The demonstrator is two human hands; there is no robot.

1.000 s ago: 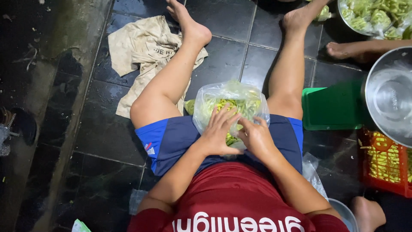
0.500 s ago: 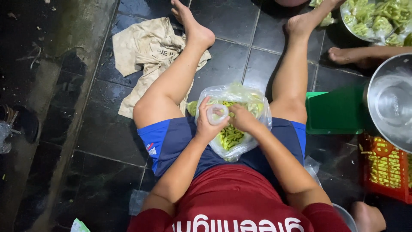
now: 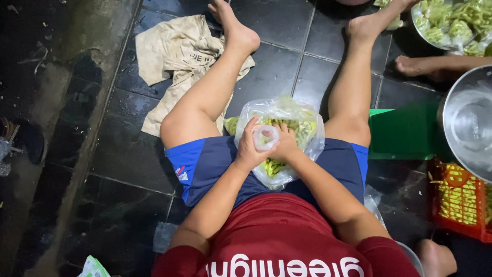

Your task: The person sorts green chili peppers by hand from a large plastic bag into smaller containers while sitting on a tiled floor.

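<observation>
Head view only. Clear plastic bag (image 3: pixel 279 138) of green vegetable pieces sits in our lap, between the thighs, resting on the blue shorts (image 3: pixel 215 164). Left hand (image 3: pixel 249 149) wraps the gathered neck of the bag, fingers curled and pressed together around the twisted film, thumb up alongside it. Right hand (image 3: pixel 285 146) lies just beside it and touches it, fingers bent and closed onto the same bunched top; whether they pinch the film or only press on it we cannot tell, since the left hand covers part of them.

Handling, as we judge it: the bag is soft and slack, with thin, slick film. Its contents look loose and light to middling in weight, so the body will sag and shift if lifted from one corner. The twisted neck looks like the best place to hold, where the film is bunched thick, with a palm under the belly for support. Thin film could tear on a hard squeeze.

Around us are dark wet floor tiles (image 3: pixel 128 154) and a crumpled beige sack (image 3: pixel 177 56) by the left leg. A green board (image 3: pixel 405 131), a steel pot (image 3: pixel 469 123) and a red crate (image 3: pixel 461 200) stand to the right. A bowl of greens (image 3: pixel 453 25) sits at top right, with another person's foot (image 3: pixel 415 65) near it.
</observation>
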